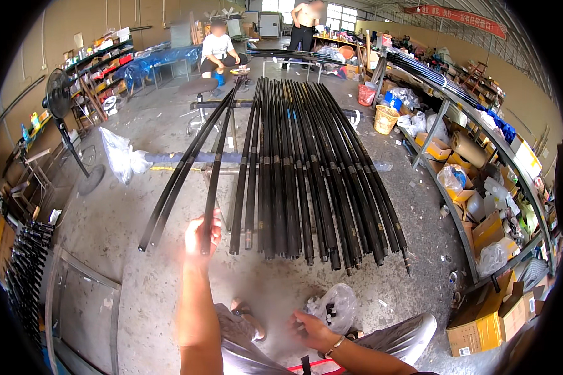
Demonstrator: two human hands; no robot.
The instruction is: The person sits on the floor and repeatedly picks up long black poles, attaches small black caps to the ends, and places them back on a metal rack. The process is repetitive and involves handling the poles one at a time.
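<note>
Many long black poles lie side by side across a low metal stand, near ends toward me. My left hand is closed around the near end of one black pole, left of the main row. Two more poles lie just to its left. Low in front of my lap, my right hand has its fingers curled together; whether something small is between them I cannot make out. Beside it is a clear plastic bag with small black and white parts inside.
A standing fan is at the left, near a metal frame. Loaded shelving and a cardboard box line the right. A yellow basket stands beyond the poles. Two people are at the back.
</note>
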